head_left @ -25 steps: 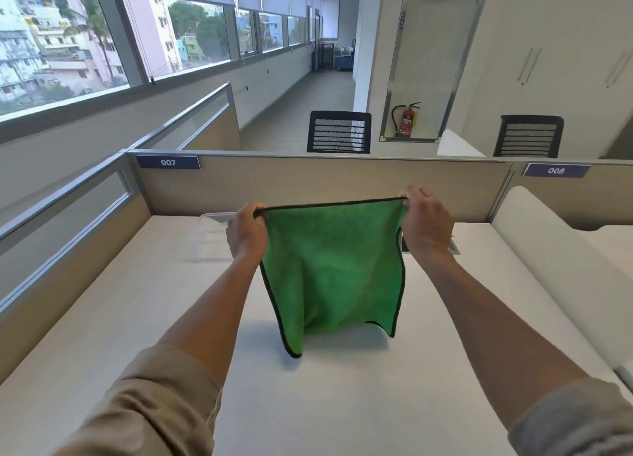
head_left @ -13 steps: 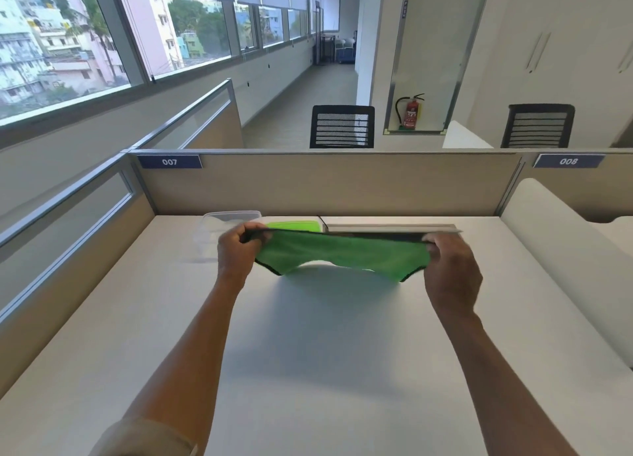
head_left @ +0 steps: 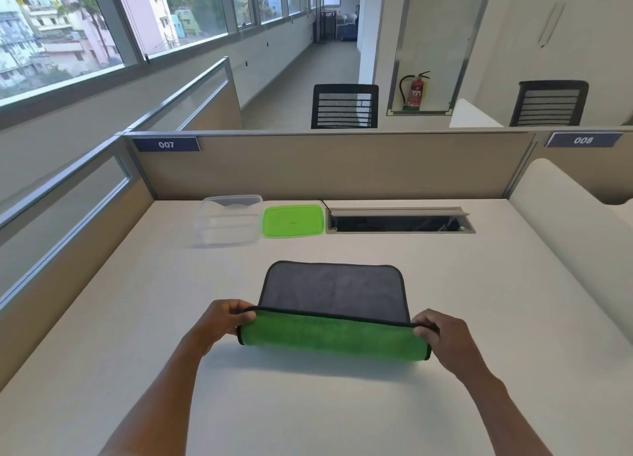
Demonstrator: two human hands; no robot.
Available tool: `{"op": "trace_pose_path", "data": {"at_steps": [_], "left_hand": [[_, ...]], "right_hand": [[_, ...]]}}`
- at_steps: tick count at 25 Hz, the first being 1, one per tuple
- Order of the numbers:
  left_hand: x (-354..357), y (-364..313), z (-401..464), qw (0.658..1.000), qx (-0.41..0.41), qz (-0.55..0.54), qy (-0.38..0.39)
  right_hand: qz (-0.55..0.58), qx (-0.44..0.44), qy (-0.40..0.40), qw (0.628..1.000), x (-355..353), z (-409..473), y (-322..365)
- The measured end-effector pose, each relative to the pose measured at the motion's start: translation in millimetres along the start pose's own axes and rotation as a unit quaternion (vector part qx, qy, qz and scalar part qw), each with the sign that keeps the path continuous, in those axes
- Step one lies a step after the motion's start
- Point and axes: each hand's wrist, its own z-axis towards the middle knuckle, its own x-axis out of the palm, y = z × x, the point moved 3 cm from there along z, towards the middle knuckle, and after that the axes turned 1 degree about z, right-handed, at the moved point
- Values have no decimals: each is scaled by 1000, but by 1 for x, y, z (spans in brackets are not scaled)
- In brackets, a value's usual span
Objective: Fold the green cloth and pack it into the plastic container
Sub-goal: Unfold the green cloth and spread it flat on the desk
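Hands: we count two, both bare, both reaching forward over the desk [head_left: 479, 284].
Left hand [head_left: 219, 327]: its fingers [head_left: 245, 316] pinch the left near corner of the cloth, thumb side on top of the black hem.
Right hand [head_left: 445, 337]: its fingers [head_left: 424, 329] pinch the right near corner of the same hem.
Green cloth [head_left: 334, 339]: we see one. Its far part lies flat on the desk with the grey side [head_left: 334, 291] up; the near edge is lifted and rolled back, so a green band shows between the two hands. A black trim runs round the whole edge.
Plastic container [head_left: 227, 221]: one, clear, open, standing on the far left part of the desk, well apart from the cloth.
Green lid [head_left: 293, 221]: one, lying flat just beside the container on its right.
Cable slot [head_left: 399, 221]: one, its flap open, set in the desk to the right of the lid.
Partition labels: two, reading 007 [head_left: 166, 144] and 008 [head_left: 582, 140].
Chairs: two black mesh backs [head_left: 344, 106] beyond the partition.
Fire extinguisher [head_left: 415, 92]: one, red, in a wall recess.
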Motion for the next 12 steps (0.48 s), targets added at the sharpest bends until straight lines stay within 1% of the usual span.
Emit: {"op": "trace_pose_path", "data": {"at_steps": [4,7,8,12], "left_hand": [[-3,-13,26,999,18,25,-37],[-3,-21,53,996,18,60,-56],[-4,-18,76,994,12,76,-71],[-2,-29,90,972,9,157,-172]], "right_hand": [[49,20,-40,998,-3,30,1],[33,23,-58,998,-2,58,0],[26,31,-66,997,1,78,-6],[24,51,-92,994,7,100,-3]]}}
